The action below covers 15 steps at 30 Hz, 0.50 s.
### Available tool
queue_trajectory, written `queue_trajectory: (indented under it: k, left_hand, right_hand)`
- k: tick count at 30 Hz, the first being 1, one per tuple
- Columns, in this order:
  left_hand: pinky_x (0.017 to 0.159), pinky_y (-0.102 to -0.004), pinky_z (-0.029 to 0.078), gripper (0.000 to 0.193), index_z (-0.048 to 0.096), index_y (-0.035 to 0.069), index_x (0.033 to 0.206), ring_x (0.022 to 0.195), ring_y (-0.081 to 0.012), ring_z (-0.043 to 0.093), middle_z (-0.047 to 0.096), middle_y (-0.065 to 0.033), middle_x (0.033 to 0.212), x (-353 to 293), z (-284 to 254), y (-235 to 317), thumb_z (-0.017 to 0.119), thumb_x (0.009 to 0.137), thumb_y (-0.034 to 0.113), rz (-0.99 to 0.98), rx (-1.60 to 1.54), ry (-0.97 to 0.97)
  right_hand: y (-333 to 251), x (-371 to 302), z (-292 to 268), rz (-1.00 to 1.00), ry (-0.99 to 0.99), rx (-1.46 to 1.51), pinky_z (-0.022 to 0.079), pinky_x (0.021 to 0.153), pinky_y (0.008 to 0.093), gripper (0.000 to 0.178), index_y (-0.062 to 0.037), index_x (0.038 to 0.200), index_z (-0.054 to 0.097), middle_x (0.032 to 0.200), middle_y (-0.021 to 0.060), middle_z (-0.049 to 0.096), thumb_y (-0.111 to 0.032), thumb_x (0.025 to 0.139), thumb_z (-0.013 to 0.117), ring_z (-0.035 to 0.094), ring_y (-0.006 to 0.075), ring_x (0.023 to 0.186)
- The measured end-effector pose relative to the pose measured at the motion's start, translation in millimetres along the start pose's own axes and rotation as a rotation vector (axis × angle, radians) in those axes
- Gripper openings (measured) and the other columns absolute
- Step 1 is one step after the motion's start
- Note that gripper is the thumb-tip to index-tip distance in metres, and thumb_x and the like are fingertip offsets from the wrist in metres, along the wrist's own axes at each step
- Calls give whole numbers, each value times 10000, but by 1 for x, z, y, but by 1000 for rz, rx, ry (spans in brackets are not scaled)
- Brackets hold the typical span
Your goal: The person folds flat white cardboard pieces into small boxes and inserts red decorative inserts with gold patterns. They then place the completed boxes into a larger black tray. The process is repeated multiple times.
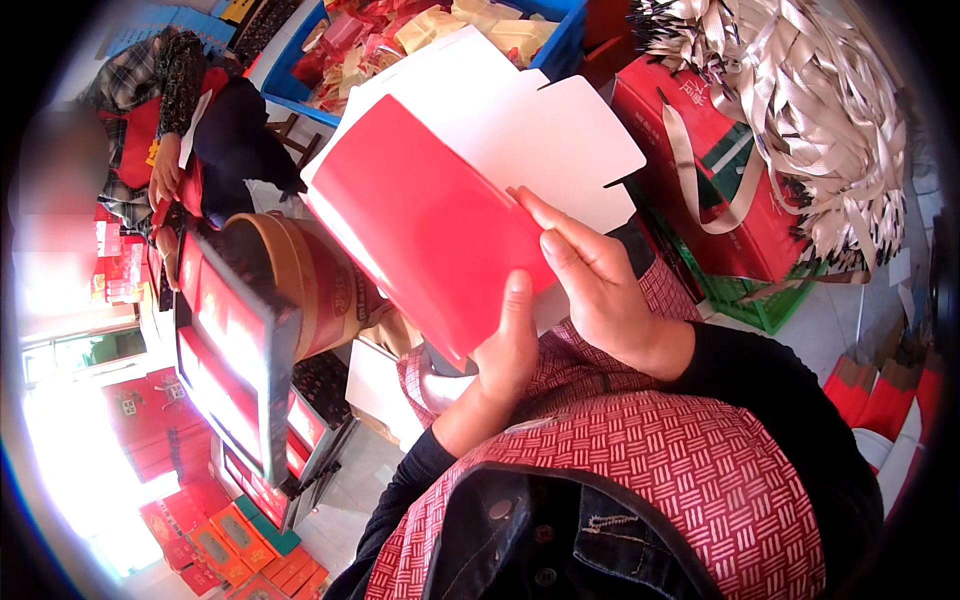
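A flat red-and-white cardboard box blank (470, 190) is lying tilted across both hands, its white flaps spreading well beyond the fingertips. Past it, a blue crate (560, 40) of red and yellow pieces is sitting beyond the fingers, and a heap of beige ribbon handles (820, 120) is lying off to the right of them. The right hand (600, 280) is pressing flat, extended fingers against the red panel. The left hand (505, 345) is pinching the blank's lower edge, thumb on top.
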<state>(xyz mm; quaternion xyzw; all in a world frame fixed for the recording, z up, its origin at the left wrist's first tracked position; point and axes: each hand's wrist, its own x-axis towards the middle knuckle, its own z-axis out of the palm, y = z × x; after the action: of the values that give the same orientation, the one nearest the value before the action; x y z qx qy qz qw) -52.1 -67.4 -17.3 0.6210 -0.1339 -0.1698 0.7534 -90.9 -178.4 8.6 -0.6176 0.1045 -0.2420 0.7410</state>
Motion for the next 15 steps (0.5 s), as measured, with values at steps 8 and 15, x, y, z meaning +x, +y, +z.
queue_trajectory:
  k: [8, 15]
  left_hand:
    - [913, -304, 455, 365, 458, 0, 1299, 1057, -192, 554, 559, -94, 1199, -1, -3, -3, 540, 952, 79, 42, 174, -67]
    - [938, -315, 446, 342, 508, -6, 1286, 1098, -207, 548, 572, -107, 1214, -6, 0, -2, 540, 960, 92, 9, -23, -121]
  right_hand:
    - [-1, -3, -4, -39, -64, -198, 394, 1034, 302, 389, 72, 1362, 424, 1349, 186, 520, -66, 1001, 378, 512, 221, 1241]
    - [-1, -4, -2, -81, -46, -176, 419, 1008, 318, 390, 58, 1339, 458, 1273, 222, 567, -3, 956, 419, 554, 282, 1199]
